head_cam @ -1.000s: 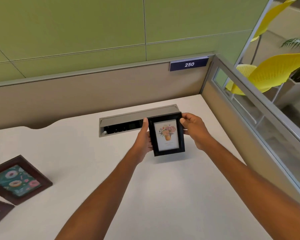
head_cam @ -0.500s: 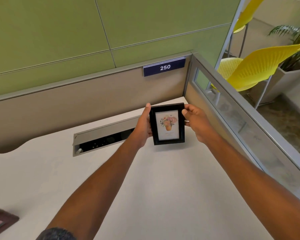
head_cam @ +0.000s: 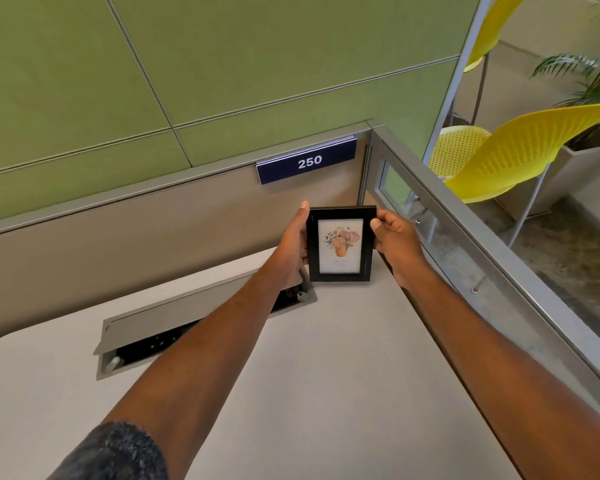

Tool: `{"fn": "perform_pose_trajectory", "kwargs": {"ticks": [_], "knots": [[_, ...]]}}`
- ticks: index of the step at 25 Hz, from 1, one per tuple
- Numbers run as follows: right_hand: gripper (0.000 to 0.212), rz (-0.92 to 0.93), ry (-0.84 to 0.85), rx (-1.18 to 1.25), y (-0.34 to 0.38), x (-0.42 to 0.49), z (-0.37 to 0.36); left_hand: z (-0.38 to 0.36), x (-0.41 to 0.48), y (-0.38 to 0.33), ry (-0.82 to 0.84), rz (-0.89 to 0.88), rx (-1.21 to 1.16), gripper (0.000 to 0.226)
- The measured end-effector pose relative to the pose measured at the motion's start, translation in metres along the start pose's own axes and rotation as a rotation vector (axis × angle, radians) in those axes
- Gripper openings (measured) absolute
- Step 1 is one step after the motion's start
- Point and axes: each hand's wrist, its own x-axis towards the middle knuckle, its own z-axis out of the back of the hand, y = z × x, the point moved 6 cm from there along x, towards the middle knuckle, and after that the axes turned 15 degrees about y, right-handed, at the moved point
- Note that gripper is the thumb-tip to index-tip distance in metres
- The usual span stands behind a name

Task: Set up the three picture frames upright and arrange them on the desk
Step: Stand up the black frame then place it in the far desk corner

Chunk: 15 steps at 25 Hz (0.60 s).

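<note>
Since the earlier frames the small black rectangular picture frame with the flower-pot print (head_cam: 340, 244) has travelled away from the person toward the far right corner of the pale bench (head_cam: 326, 375), and the two brown frames that lay at the left have dropped out of view. At the left, the grey flip-lid cable tray (head_cam: 174, 327) set into the bench stands open. The left hand (head_cam: 293, 249) grips the frame's left edge, thumb up along its side. The frame sits upright between both hands, its lower edge at or just above the bench; I cannot tell whether it touches. The right hand (head_cam: 394, 239) pinches the right edge, just beside the glass-and-metal side partition (head_cam: 465, 244). This looks like the placing of the first frame. Next it needs its back stand bearing firmly before either hand lets go
</note>
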Motion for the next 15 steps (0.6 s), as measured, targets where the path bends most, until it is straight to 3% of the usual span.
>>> {"fn": "perform_pose_trajectory", "kwargs": {"ticks": [15], "knots": [[0.026, 0.004, -0.054, -0.007, -0.026, 0.048, 0.02, 0.018, 0.073, 0.006, 0.025, -0.033, 0.029, 0.075]]}}
